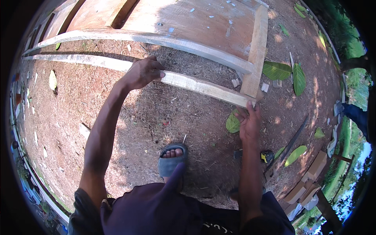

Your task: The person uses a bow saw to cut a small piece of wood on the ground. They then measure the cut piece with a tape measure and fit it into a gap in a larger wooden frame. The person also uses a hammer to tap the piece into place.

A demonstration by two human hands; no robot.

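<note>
A long pale wooden batten [199, 85] runs across in front of me, its right end against the crosspiece [255, 51] of a wooden frame. My left hand [143, 73] is closed over the batten near its middle, thumb on the near side. At the batten's right end, my right hand [249, 119] grips the tip, with thumb and fingertips at its edge. Just beyond lies the frame's long side rail [176, 44], roughly alongside the batten, with a gap of ground between them. A brown wooden panel [196, 23] lies inside the frame.
Beside my right forearm lie a black and yellow tape measure [267, 157] and a long dark blade-like tool [290, 143]. Wood offcuts [307, 182] are piled at lower right. Large green leaves [277, 70] and wood chips litter the dirt. Another person's leg [354, 115] shows at far right.
</note>
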